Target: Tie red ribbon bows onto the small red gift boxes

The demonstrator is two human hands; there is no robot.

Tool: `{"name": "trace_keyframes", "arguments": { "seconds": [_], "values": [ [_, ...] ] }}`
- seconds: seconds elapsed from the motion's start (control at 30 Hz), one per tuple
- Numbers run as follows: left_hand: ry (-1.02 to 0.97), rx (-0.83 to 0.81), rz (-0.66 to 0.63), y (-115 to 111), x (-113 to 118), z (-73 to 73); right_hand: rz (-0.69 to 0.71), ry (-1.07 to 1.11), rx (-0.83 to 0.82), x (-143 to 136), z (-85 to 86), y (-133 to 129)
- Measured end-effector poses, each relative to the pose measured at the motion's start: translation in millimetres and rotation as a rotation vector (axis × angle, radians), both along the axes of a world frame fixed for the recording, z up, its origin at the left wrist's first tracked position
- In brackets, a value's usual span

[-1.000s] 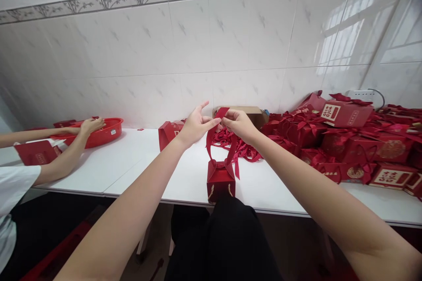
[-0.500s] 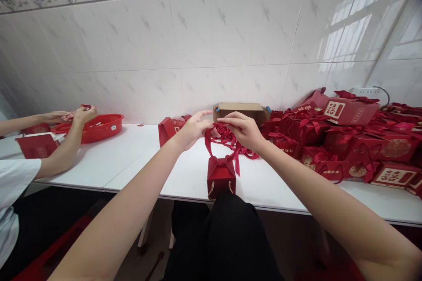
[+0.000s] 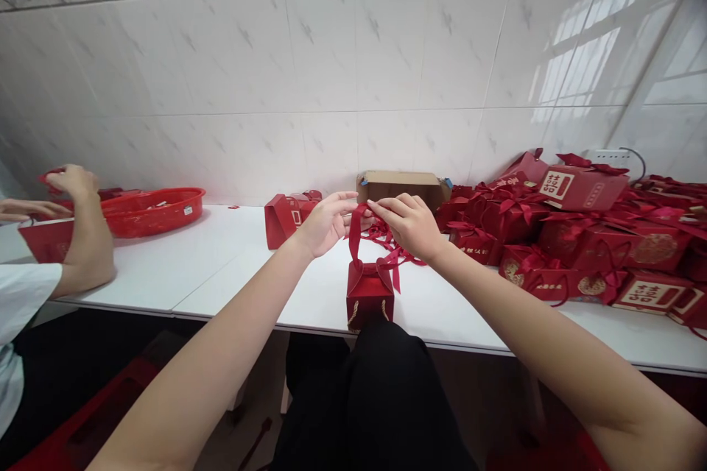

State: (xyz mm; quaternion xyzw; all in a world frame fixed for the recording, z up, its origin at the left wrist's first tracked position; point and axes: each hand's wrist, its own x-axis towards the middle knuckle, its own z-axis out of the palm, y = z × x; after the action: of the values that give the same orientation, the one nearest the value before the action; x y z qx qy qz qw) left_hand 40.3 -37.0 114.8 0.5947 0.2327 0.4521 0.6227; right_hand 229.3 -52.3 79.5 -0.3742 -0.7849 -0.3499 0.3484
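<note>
A small red gift box (image 3: 370, 302) with twisted gold cord handles stands at the table's front edge, against my knee. From its top rises a red ribbon (image 3: 356, 237), drawn up into a loop. My left hand (image 3: 330, 224) pinches the ribbon at the left of the loop's top. Close beside it, my right hand (image 3: 407, 224) has thumb and fingertips closed on the same ribbon. One ribbon tail hangs down at the box's right side. The exact crossing of the ribbon between my fingertips is partly hidden.
Behind my hands lie loose red ribbons (image 3: 381, 235) and an open cardboard box (image 3: 406, 188). Ribboned red gift boxes (image 3: 585, 235) are heaped at right. Another red box (image 3: 283, 221) stands left of my hands. A co-worker's hand (image 3: 77, 180) is near a red basin (image 3: 157, 217).
The ribbon loop has narrowed and shifted, with my fingertips now closer together over the box. At left, the co-worker's hands have moved leftward, away from the basin's front.
</note>
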Motion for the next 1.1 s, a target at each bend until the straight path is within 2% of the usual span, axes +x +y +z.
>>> {"name": "trace_keyframes", "arguments": {
  "seconds": [0.1, 0.27, 0.33, 0.4, 0.47, 0.53, 0.63, 0.7, 0.8, 0.87, 0.93, 0.97, 1.03, 1.1],
  "values": [
    [0.102, 0.231, 0.152, -2, 1, -4.6, 0.094, 0.180, -0.084, -6, -5.5, 2],
    [0.438, 0.821, 0.673, -7, -9, -13.1, 0.357, 0.818, -0.256, -9, -16.9, 3],
    [0.535, 0.902, 0.833, -7, -23, -21.0, 0.382, 1.055, -0.377, 2, -27.8, -2],
    [0.629, 0.887, 0.910, -6, -45, -35.0, 0.314, 1.175, -0.477, 24, -46.0, -9],
    [0.740, 0.845, 0.901, -5, -72, -55.9, 0.128, 1.139, -0.526, 52, -71.3, -20],
    [0.878, 0.790, 0.884, -4, -99, -81.5, -0.155, 1.045, -0.609, 80, -99.5, -30],
    [1.053, 0.640, 0.823, 0, -126, -118.0, -0.261, 1.015, -0.717, 108, -134.6, -40],
    [1.157, 0.549, 0.734, 3, -129, -133.6, -0.257, 0.997, -0.772, 113, -146.8, -42],
    [1.206, 0.548, 0.717, 7, -111, -139.4, -0.249, 0.989, -0.727, 103, -145.2, -35],
    [1.088, 0.569, 0.737, 9, -89, -134.9, -0.222, 0.982, -0.668, 89, -134.3, -28],
    [0.876, 0.488, 0.645, 8, -67, -128.5, -0.115, 0.921, -0.670, 70, -120.6, -24],
    [0.772, 0.416, 0.571, 8, -57, -126.0, -0.018, 0.853, -0.698, 59, -114.1, -23],
    [0.645, 0.288, 0.462, 5, -39, -124.1, 0.118, 0.703, -0.752, 38, -103.8, -22],
    [0.599, 0.233, 0.464, 2, -27, -126.6, 0.161, 0.607, -0.804, 19, -98.3, -22]
  ]
}}
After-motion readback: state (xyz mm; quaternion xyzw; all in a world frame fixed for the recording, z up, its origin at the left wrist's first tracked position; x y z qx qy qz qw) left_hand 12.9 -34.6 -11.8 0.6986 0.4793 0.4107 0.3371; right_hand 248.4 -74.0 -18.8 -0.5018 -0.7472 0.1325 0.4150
